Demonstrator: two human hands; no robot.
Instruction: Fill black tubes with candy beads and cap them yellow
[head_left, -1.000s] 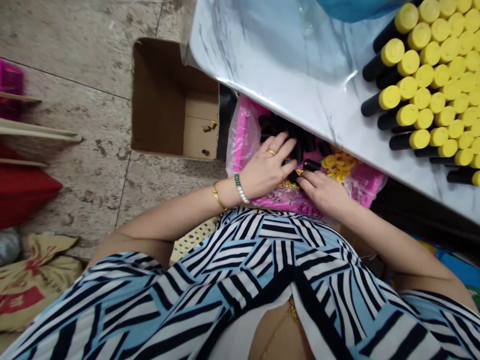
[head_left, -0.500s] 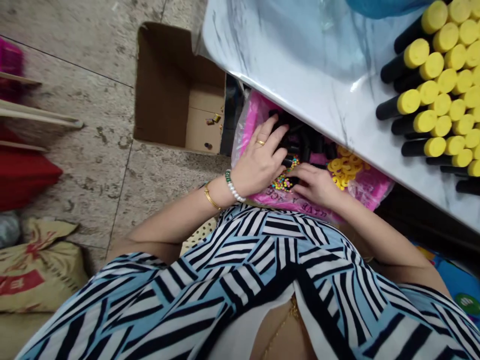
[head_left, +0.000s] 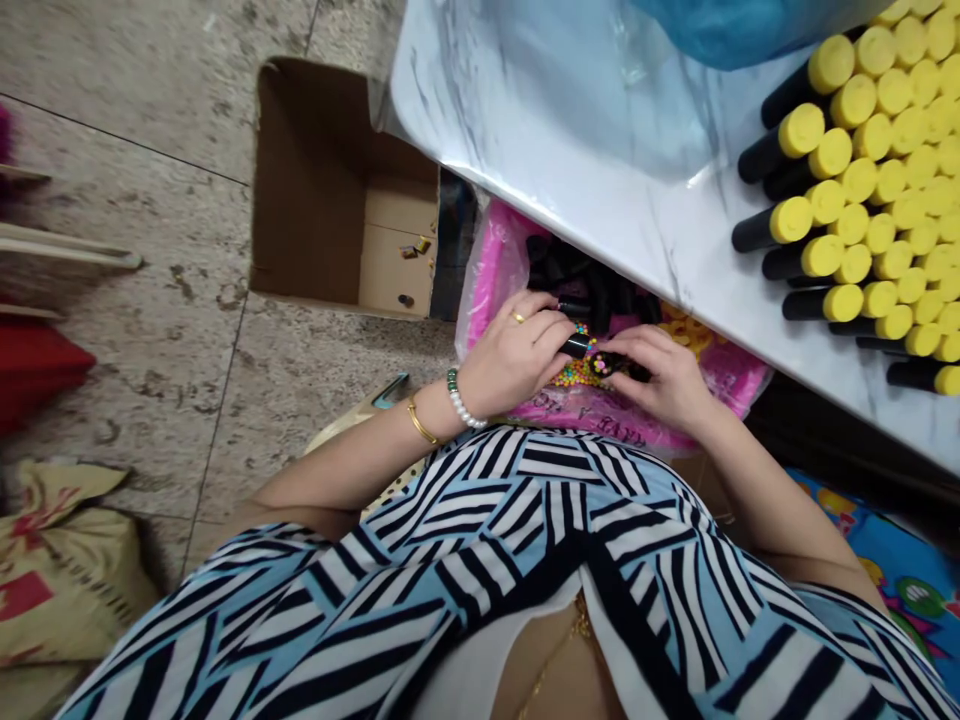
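My left hand [head_left: 517, 350], with a ring on one finger and bracelets at the wrist, is closed around a short black tube [head_left: 576, 346]. Close to the tube's end, my right hand [head_left: 664, 375] grips a small black holder [head_left: 636, 370] whose open end has colourful beads in it. Its full shape is partly hidden by my fingers. Loose multicoloured beads [head_left: 574, 376] lie below both hands in a pink tray [head_left: 487, 270] covered with clear plastic. More black tubes [head_left: 562, 265] fill the tray's far side, and yellow ring-shaped pieces [head_left: 694, 335] sit at its right.
A marbled white table [head_left: 540, 130] overhangs the tray. On it lie many black tubes with yellow caps [head_left: 832, 200] and a blue bag [head_left: 735, 25]. An open cardboard box [head_left: 315, 180] with a few small bits stands left. A tan sack [head_left: 67, 560] rests on the floor.
My right hand has lifted out of the beads with the black holder, some beads in it. My left hand has drawn back from the black tubes and now holds one near the holder.
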